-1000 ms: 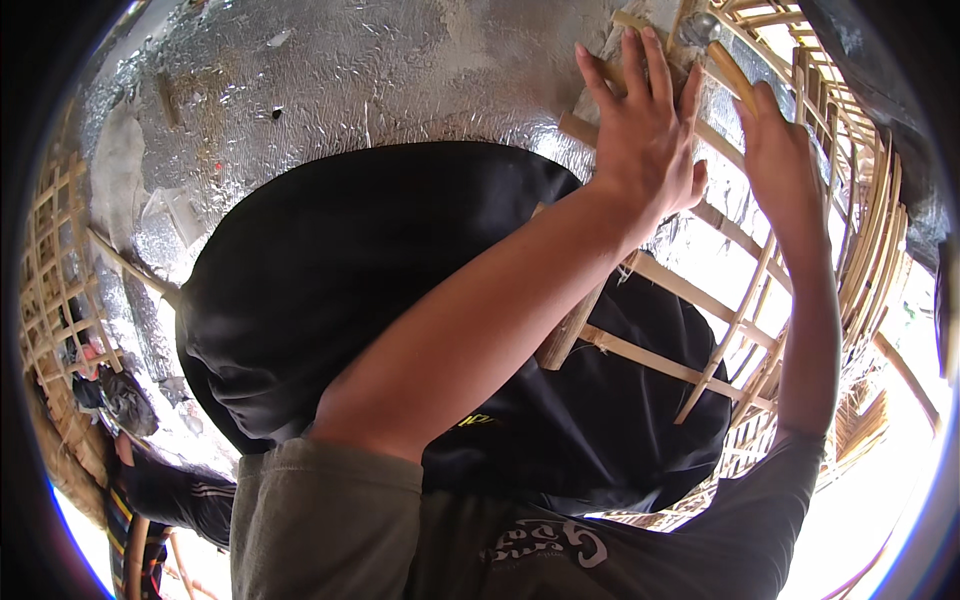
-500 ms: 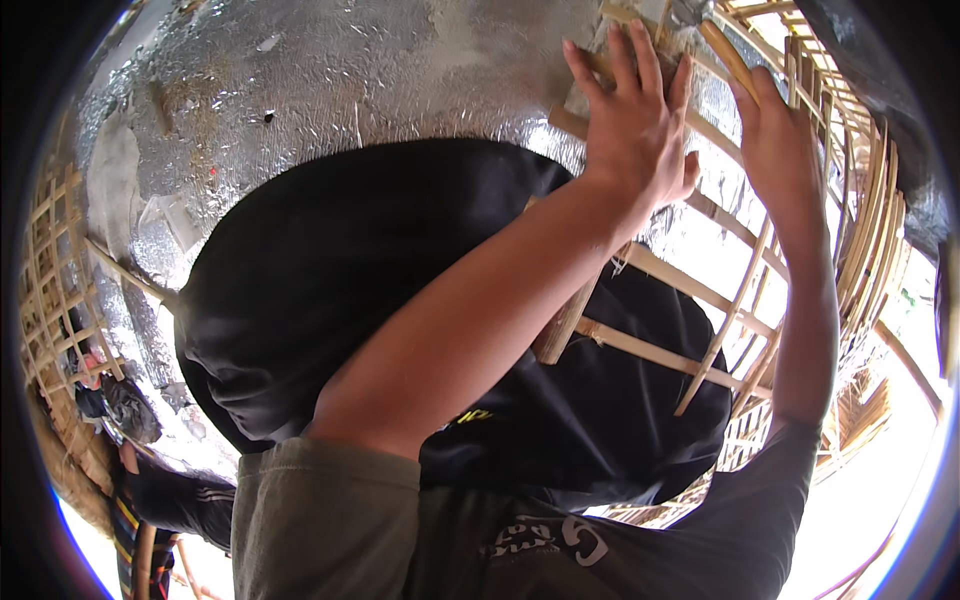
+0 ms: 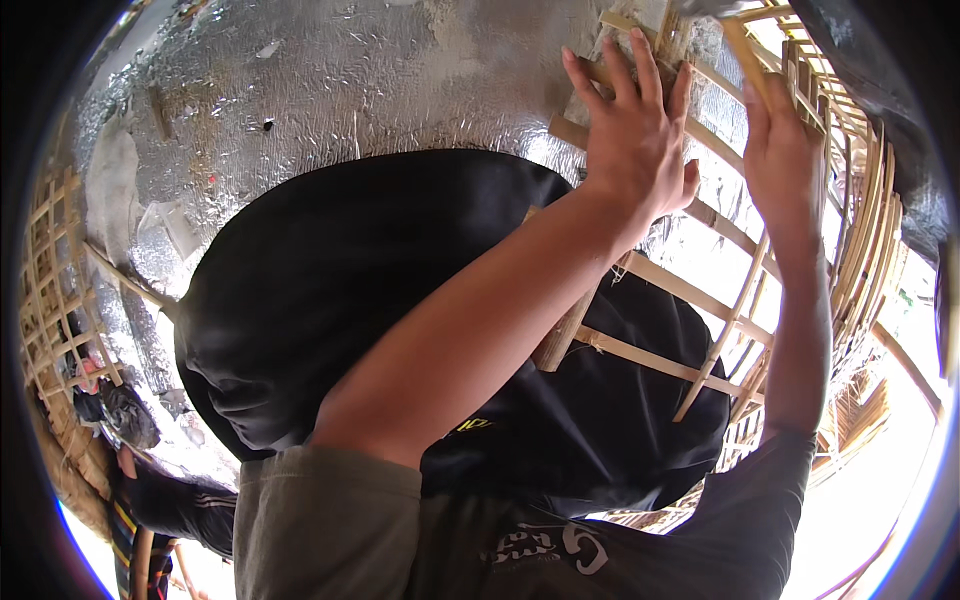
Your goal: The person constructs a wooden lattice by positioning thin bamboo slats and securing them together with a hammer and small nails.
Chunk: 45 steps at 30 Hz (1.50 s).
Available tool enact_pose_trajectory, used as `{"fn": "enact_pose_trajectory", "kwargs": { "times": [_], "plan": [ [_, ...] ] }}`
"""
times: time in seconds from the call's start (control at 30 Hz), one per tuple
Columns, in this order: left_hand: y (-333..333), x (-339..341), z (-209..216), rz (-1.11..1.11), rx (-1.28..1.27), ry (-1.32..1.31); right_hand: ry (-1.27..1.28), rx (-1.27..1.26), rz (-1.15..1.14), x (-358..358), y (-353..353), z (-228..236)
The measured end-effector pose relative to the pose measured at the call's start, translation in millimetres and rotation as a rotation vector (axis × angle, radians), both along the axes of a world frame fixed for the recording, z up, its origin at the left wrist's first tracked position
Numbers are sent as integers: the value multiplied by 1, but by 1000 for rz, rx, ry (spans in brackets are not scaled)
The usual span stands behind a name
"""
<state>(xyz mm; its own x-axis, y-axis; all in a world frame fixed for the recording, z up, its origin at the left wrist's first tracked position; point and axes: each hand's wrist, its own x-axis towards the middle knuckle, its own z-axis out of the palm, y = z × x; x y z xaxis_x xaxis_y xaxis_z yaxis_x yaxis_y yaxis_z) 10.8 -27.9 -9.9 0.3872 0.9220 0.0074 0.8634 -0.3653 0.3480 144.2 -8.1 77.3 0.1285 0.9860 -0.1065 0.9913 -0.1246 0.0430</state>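
My left hand (image 3: 635, 140) lies with fingers spread over a lattice of split bamboo strips (image 3: 680, 283), pressing near its upper end. In my right hand (image 3: 785, 160) is the wooden handle of a hammer (image 3: 750, 55). Its grey head is blurred at the top edge, close to a short upright bamboo piece (image 3: 674, 35). The fingers of that hand wrap round the handle. Beneath the left forearm, a thicker bamboo piece (image 3: 562, 335) crosses the strips. Black cloth (image 3: 370, 240) covers my lap under the lattice.
Crinkled silvery sheeting (image 3: 330, 80) spreads beyond the lap. A woven bamboo panel (image 3: 60, 260) stands at the left, and curved bamboo strips (image 3: 868, 240) bunch at the right. Another person's dark sleeve (image 3: 185, 510) shows at lower left, near a dark plastic bag (image 3: 128, 412).
My right hand has shifted slightly right and down, and the hammer handle stands more upright. The left hand stays spread on the bamboo.
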Motion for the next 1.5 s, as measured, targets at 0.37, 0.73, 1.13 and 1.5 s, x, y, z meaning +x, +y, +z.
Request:
{"fn": "enact_pose_trajectory", "kwargs": {
  "times": [0.37,0.73,1.13,1.5],
  "plan": [
    [-4,3,-4,-11,26,-24,-18,-43,39,-7,-6,1],
    [4,2,-2,-18,21,-28,-87,-109,-36,-14,-6,-1],
    [4,-1,4,-41,36,25,515,26,-512,32,-91,66],
    [5,-3,-6,8,89,-66,311,152,-96,29,-29,32]
  ]
}}
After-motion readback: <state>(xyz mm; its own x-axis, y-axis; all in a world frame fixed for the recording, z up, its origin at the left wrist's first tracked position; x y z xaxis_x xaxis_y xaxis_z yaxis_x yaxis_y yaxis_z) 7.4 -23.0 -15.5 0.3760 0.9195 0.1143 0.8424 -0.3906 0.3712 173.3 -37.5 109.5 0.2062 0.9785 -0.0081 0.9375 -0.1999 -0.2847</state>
